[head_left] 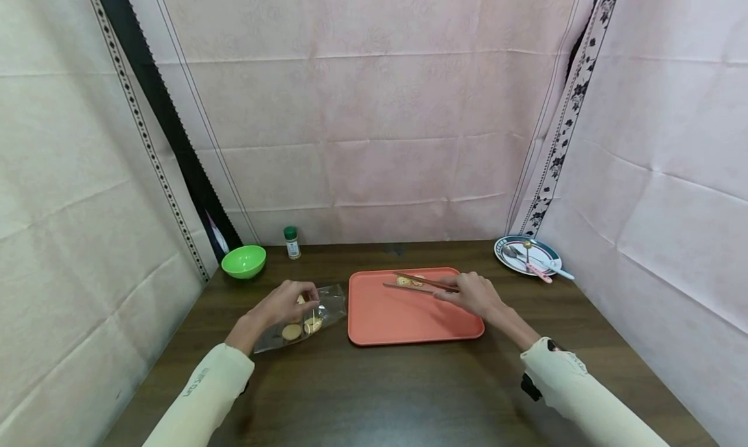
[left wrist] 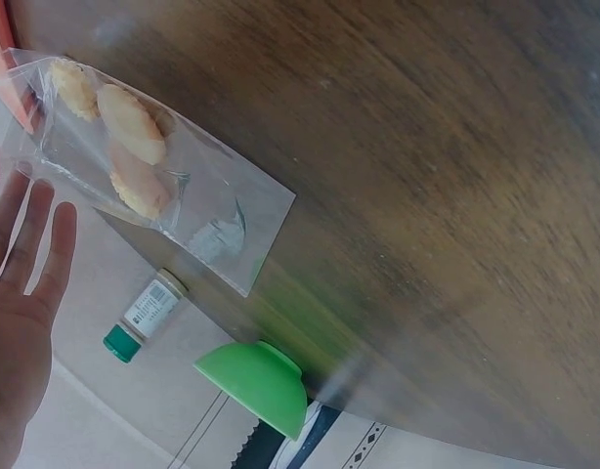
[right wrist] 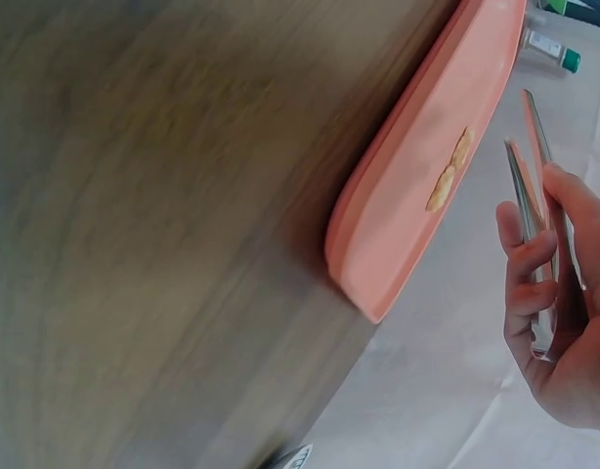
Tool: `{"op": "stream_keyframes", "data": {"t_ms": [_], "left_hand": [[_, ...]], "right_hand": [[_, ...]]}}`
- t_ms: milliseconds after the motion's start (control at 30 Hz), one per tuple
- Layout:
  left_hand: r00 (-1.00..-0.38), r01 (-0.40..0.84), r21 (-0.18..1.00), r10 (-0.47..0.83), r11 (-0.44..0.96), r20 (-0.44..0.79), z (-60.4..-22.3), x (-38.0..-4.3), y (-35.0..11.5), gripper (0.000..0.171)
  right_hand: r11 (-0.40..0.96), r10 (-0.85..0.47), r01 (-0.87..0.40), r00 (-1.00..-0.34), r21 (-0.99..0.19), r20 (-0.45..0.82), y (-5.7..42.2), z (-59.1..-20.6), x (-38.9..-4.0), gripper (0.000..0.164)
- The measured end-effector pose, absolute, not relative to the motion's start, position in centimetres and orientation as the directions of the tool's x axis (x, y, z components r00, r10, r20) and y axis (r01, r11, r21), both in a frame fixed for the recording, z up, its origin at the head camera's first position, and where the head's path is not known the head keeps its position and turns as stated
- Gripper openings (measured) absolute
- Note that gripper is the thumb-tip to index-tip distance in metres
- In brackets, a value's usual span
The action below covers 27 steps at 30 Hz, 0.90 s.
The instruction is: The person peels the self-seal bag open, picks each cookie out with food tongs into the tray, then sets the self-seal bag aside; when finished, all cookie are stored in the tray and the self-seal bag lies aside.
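Note:
My right hand (head_left: 472, 293) grips a pair of metal tongs (right wrist: 523, 181), whose two arms stand apart. In the head view the tongs reach over the orange-pink tray (head_left: 403, 317). Two golden baked pieces (right wrist: 450, 176) lie end to end on that tray, between the tong arms as the head view shows them. A clear plastic bag (left wrist: 217, 186) holds several pale golden baked pieces (left wrist: 131, 122). Over the bag is my left hand (head_left: 289, 302). Its fingers look straight and spread in the left wrist view, with fingertips right at the bag's edge.
A green bowl (head_left: 244, 262) stands at the back left, beside a small green-capped jar (head_left: 292, 242). At the back right a blue-rimmed plate (head_left: 499, 247) carries a spoon (head_left: 543, 263) and a pink-handled utensil (head_left: 539, 273). Cloth hangs round the wooden table (head_left: 374, 395).

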<state>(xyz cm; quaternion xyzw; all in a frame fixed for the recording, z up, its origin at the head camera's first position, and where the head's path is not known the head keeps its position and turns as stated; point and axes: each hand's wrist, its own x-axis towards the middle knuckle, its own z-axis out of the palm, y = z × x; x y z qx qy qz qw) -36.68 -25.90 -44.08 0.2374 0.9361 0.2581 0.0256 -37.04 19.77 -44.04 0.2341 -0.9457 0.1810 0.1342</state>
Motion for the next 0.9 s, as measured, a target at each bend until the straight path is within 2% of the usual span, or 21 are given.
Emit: {"op": "stream_keyframes", "data": {"t_ms": [300, 600, 900], "left_hand": [[-0.889, 0.425, 0.503, 0.453, 0.752, 0.073, -44.1, -36.7, -25.9, 0.010], [-0.871, 0.461, 0.495, 0.481, 0.736, 0.096, -44.2, -36.8, -26.2, 0.006], [-0.880, 0.445, 0.497, 0.467, 0.745, 0.088, -44.2, -36.7, -26.2, 0.011]], "right_hand": [[0.784, -0.433, -0.525, -0.845, -0.332, 0.313, 17.5, -43.8, -36.8, 0.035], [0.712, -0.551, -0.646, -0.757, -0.275, 0.350, 14.4, -44.2, -36.4, 0.035], [0.723, -0.574, -0.633, -0.774, -0.278, 0.269, 12.2, -43.9, -36.0, 0.038]]}}
